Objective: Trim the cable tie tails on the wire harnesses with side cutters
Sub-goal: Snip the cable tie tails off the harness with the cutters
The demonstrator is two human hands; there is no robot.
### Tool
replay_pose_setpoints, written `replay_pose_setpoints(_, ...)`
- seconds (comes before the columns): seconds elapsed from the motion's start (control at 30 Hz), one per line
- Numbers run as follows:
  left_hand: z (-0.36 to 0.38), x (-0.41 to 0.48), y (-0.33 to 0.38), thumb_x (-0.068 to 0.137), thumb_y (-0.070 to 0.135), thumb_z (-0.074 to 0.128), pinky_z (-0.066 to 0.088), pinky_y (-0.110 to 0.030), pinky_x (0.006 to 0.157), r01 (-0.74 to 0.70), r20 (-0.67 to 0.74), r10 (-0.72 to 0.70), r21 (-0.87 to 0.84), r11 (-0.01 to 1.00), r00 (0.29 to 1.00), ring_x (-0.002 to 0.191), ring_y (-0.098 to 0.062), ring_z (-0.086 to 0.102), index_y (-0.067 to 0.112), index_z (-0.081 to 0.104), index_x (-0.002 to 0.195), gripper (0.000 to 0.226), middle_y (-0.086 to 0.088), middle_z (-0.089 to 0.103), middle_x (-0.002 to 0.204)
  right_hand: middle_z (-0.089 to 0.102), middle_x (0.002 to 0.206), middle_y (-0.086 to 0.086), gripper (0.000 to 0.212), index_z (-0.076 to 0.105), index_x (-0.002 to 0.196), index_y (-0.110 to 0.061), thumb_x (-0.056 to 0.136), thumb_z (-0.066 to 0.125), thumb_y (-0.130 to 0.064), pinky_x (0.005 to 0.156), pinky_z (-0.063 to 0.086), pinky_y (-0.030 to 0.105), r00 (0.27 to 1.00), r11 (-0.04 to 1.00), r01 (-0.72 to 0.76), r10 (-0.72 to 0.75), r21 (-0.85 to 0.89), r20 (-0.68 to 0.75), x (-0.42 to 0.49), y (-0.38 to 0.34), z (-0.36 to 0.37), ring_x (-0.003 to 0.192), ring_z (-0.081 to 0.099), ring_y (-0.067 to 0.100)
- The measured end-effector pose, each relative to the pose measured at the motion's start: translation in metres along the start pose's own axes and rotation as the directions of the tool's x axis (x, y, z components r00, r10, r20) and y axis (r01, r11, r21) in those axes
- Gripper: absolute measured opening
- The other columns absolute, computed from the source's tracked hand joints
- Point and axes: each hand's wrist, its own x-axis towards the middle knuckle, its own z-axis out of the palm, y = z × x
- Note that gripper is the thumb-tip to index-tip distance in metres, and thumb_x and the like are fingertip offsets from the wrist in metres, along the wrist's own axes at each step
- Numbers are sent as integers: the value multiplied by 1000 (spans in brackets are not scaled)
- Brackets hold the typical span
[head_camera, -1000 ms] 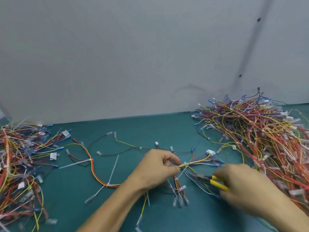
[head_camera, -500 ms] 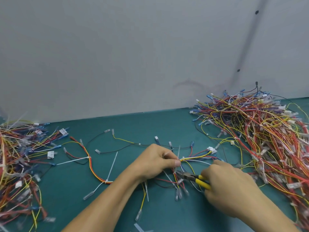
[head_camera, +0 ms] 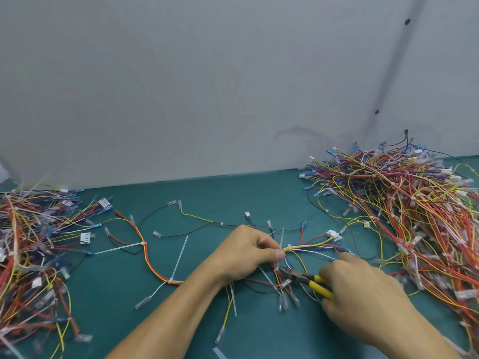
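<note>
We take the wire harness [head_camera: 308,246] in the middle of the green mat [head_camera: 207,203] as our landmark. Our left hand [head_camera: 246,255] pinches it between thumb and forefinger right at a tie. We judge this keeps the bundle taut and lifts the tie clear of the mat. One white cable tie tail [head_camera: 282,235] stands upright just above that pinch.

Just below the harness, our right hand [head_camera: 363,294] is wrapped round the yellow handles of the side cutters [head_camera: 304,278]. Their nose points left toward a second tie under the left thumb. We cannot tell whether the blades are apart or already on a tail; they are too small and dark here.

Left of the harness lies a loose harness [head_camera: 155,268] with long uncut tails. Well beyond it sits the left pile [head_camera: 31,242], where thin white tails stick up. Right of the harness, the right pile [head_camera: 414,216] shows only short tie heads (probably the finished stock, so work seems to flow left to right). The next cut needs the blades flush to the tie head and clear of the wires.
</note>
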Motion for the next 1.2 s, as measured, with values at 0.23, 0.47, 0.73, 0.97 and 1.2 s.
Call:
replay_pose_setpoints(0.23, 0, 0, 0, 83, 20, 74, 31, -6, 47, 22, 0, -22, 8, 1000, 1000, 45, 9, 44, 15, 75, 79, 5, 19, 61, 52, 38, 90, -5, 17, 45, 87, -27, 90, 42, -43, 65, 36, 29, 1000, 1000, 2, -2, -18, 0, 3, -4, 2, 99, 57, 21)
replay_pose_setpoints(0.47, 0, 0, 0, 83, 20, 74, 30, -4, 47, 13, 2, -13, 5, 1000, 1000, 44, 9, 45, 17, 75, 77, 6, 19, 61, 52, 42, 85, -5, 18, 48, 85, -25, 89, 47, -42, 62, 35, 28, 1000, 999, -20, 19, -46, -17, 4, -4, 6, 80, 46, 23)
replay_pose_setpoints(0.73, 0, -1, 2, 83, 19, 73, 30, -5, 45, 13, 6, -13, 6, 1000, 1000, 42, 8, 44, 20, 71, 73, 11, 19, 59, 50, 41, 84, -1, 11, 43, 85, -25, 90, 46, -34, 63, 36, 30, 1000, 997, -20, 21, -78, 14, 4, -5, 7, 79, 42, 27)
replay_pose_setpoints(0.97, -4, -9, 0, 92, 8, 60, 27, -18, 47, 84, -70, -115, -345, 935, 991, 47, -7, 36, 14, 59, 73, 20, 8, 50, 55, 42, 85, -4, 14, 42, 85, -27, 91, 42, -39, 63, 35, 29, 1000, 997, -4, 3, -82, -11, 3, -3, 10, 97, 59, 22)
replay_pose_setpoints(1.2, -20, -15, -8, 85, -7, 38, 28, -25, 46, 155, -133, -271, -555, 817, 953, 45, -17, 42, 7, 48, 84, 18, -5, 51, 57, 46, 86, -8, 18, 54, 98, -31, 84, 46, -40, 62, 37, 29, 991, 999, -37, 33, -30, -132, 4, 8, 3, 96, 58, 19)
